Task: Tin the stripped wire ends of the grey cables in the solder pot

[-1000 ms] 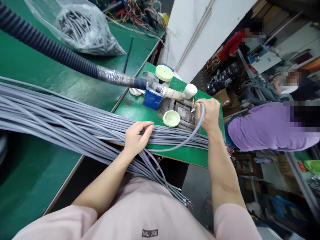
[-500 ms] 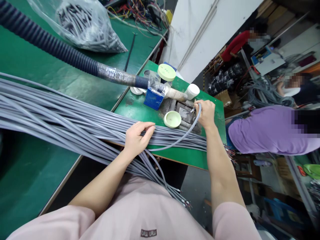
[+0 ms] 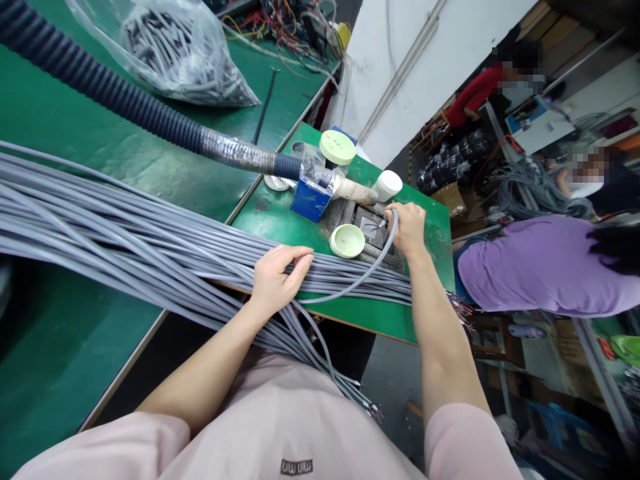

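Observation:
My right hand pinches a grey cable close to its stripped end. The thin wires at that end hang over a squarish metal pot with a shiny surface. From my fingers the cable bends down and back leftward. My left hand rests on a thick bundle of grey cables, thumb and fingers apart, with nothing visible between them. Between my hands stands a small pale-green round dish, beside the pot.
A black corrugated hose ends above the pot, propped on a blue box. Near it stand a white jar and a green-lidded container. A plastic bag of cable pieces lies behind. A person in purple is at right.
My right hand has shifted slightly left, carrying the wire end farther over the pot. My left hand stays on the bundle. The view has moved a little.

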Tool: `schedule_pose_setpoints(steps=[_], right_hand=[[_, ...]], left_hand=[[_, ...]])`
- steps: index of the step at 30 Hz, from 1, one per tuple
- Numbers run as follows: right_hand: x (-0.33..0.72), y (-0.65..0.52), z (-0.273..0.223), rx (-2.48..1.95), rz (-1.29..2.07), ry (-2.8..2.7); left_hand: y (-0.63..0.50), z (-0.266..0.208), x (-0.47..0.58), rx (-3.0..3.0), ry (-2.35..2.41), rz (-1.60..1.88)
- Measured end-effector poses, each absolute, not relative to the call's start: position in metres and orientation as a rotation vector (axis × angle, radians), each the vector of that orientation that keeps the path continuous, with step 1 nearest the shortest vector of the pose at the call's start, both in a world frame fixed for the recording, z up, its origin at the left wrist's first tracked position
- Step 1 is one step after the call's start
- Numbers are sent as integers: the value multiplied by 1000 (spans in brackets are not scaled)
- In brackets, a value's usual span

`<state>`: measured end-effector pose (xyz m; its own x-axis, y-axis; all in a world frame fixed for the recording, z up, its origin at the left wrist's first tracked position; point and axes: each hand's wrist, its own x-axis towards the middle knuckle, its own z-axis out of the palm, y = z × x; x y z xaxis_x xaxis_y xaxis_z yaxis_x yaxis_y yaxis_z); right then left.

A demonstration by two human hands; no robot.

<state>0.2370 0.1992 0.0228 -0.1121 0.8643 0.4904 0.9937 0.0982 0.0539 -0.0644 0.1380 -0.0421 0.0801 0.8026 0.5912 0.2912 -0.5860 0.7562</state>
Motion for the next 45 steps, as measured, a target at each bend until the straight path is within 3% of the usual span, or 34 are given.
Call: schedule_pose_setpoints(steps=[8, 13, 19, 22, 45], right_hand=[[215, 131, 52, -1536, -661, -1947], [190, 52, 52, -1284, -539, -1963], [168, -11, 12, -1226, -520, -1921], [157, -32, -10, -1245, -510, -1875], [148, -70, -64, -1194, -202, -1630]], left_hand=[[139, -43, -66, 1907, 1066, 1542], [123, -37, -59, 1692, 989, 1549], [61, -33, -11, 1203, 439, 842], [42, -37, 12, 938, 276, 680], [31, -50, 25, 868, 373, 710]])
